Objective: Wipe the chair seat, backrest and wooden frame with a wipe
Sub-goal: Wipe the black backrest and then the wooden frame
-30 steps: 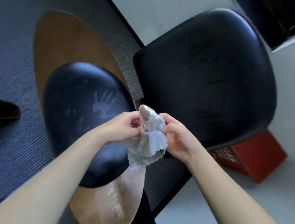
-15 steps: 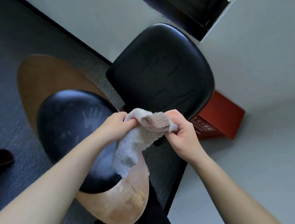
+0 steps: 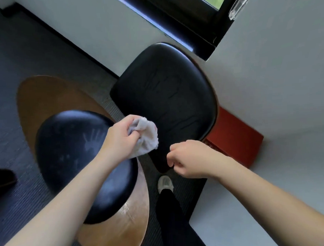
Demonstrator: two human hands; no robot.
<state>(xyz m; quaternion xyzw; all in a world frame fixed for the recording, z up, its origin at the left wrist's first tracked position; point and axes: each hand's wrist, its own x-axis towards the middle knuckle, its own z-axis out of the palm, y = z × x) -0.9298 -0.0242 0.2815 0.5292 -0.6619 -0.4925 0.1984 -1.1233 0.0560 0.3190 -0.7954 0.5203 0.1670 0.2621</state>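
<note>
My left hand (image 3: 121, 137) grips a bunched white wipe (image 3: 148, 137) over the gap between the chair's two black cushions. The smaller black cushion (image 3: 71, 156) at the left carries a pale handprint and sits in a curved wooden shell (image 3: 45, 98). The larger black cushion (image 3: 165, 96) stands beyond the wipe, with a thin wooden rim on its right side. My right hand (image 3: 188, 159) hangs below the wipe with fingers curled, holding nothing.
A red box (image 3: 234, 136) lies on the floor behind the larger cushion. My foot in a white shoe (image 3: 165, 183) stands on the dark carpet (image 3: 5, 83) below my right hand. A white wall and a dark window frame (image 3: 190, 23) fill the top.
My right hand has let go of the wipe and dropped lower. My left hand has bunched the wipe up and holds it alone. The view has pulled back and tilted upward.
</note>
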